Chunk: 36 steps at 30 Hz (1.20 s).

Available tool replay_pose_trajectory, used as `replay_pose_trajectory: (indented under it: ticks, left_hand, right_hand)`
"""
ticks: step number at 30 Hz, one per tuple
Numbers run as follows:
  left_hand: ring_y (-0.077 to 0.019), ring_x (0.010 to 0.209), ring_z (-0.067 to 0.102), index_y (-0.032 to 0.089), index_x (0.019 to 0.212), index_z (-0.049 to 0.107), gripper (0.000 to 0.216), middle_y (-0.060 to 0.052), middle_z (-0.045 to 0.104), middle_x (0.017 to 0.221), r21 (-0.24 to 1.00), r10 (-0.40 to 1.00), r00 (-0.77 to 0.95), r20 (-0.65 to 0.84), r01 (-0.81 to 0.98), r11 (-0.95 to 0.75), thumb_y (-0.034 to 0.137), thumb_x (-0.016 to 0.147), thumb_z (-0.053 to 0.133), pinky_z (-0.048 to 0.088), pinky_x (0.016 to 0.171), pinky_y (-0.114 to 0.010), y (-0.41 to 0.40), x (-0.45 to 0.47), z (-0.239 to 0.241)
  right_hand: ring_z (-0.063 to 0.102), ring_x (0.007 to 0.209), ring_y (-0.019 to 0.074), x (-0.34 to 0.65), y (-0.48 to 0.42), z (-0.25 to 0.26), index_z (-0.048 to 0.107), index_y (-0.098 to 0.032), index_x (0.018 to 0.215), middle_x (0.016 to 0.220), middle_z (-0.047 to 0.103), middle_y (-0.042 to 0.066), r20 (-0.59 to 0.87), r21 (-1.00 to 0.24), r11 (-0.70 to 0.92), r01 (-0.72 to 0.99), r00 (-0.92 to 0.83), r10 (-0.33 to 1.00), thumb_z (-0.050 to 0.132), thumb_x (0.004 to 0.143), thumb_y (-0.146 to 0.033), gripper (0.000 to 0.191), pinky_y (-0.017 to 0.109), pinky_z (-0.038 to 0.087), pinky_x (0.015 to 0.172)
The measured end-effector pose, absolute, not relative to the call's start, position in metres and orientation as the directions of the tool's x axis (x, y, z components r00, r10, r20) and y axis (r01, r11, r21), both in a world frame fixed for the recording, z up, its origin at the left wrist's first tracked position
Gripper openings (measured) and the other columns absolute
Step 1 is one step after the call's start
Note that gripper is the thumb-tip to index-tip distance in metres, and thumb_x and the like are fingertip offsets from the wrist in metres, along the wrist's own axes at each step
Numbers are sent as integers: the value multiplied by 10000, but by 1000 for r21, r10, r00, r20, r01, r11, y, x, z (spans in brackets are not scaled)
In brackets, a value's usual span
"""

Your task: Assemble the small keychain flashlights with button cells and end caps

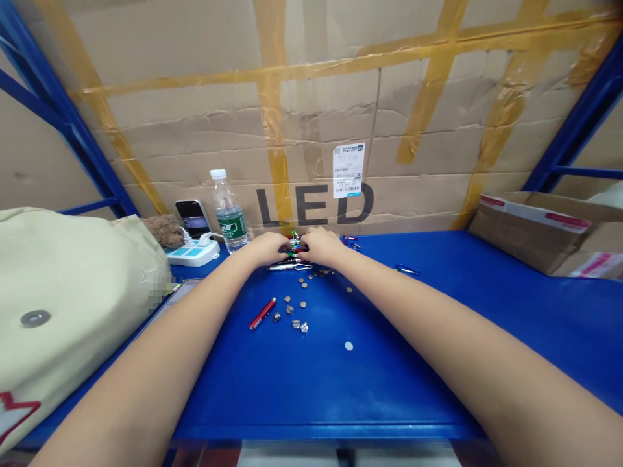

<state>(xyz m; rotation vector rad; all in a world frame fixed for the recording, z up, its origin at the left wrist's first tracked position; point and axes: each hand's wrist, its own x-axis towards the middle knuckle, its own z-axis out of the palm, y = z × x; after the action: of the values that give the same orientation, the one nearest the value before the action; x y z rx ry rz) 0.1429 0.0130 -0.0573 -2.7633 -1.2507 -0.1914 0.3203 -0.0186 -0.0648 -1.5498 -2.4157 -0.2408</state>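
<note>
Both my arms reach far forward over the blue shelf top [438,337]. My left hand [267,249] and my right hand [321,246] are curled together on a small heap of pen-like keychain lights [293,245] near the cardboard wall. Each hand's fingers are closed on the heap; which piece each grips is too small to tell. A silver light with a clip [287,266] lies just in front of the hands. A red pen light [263,313] lies nearer me, beside several small button cells and caps [296,311]. One white disc [348,346] lies alone.
A cream fabric bag [63,305] fills the left. Behind it are a white power strip [193,252], a phone [193,217] and a water bottle [228,211]. A big taped cardboard box marked LED [341,130] forms the back wall. An open carton [545,230] sits right.
</note>
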Motion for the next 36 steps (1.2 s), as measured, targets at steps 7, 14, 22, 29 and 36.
replay_pose_trajectory:
  ticks: [7,14,22,29,36]
  left_hand:
    - [-267,766,603,175,801,685,198,-113,651,852,-276,774,600,200,793,-543,231,721,512,430,649,-334,-23,141,-30]
    - [-211,739,594,229,820,675,199,-57,654,853,-176,808,571,142,818,-547,282,724,509,424,628,-295,-84,115,-22]
    - [-183,740,609,240,859,683,205,-31,678,904,-97,843,509,-176,843,-529,271,715,541,433,619,-259,-100,102,-25]
    - [-174,855,610,201,927,675,245,-42,682,956,-175,769,639,-20,755,-632,205,830,450,435,733,-255,-58,154,-13]
    - [-201,853,623,211,957,682,226,-59,688,948,-282,779,623,-73,736,-615,202,764,565,443,722,-265,-1,188,-42]
  right_hand:
    - [600,829,275,325,-11,-64,661,-156,783,934,648,151,269,-67,377,924,-347,898,600,777,-334,188,327,441,663]
    - [587,692,234,355,0,-63,628,-150,717,760,639,125,269,-234,377,896,-313,911,581,809,-319,199,301,391,606]
    - [614,787,237,368,-2,-64,653,-140,845,882,663,124,246,-253,311,916,-250,936,605,802,-327,199,277,413,636]
    - [617,863,225,367,-1,-65,648,-146,935,975,672,110,259,-167,310,936,-262,930,557,814,-276,199,255,424,660]
    - [596,902,215,376,1,-71,594,-162,1062,1038,639,96,329,-166,319,933,-253,910,541,802,-223,272,262,430,711]
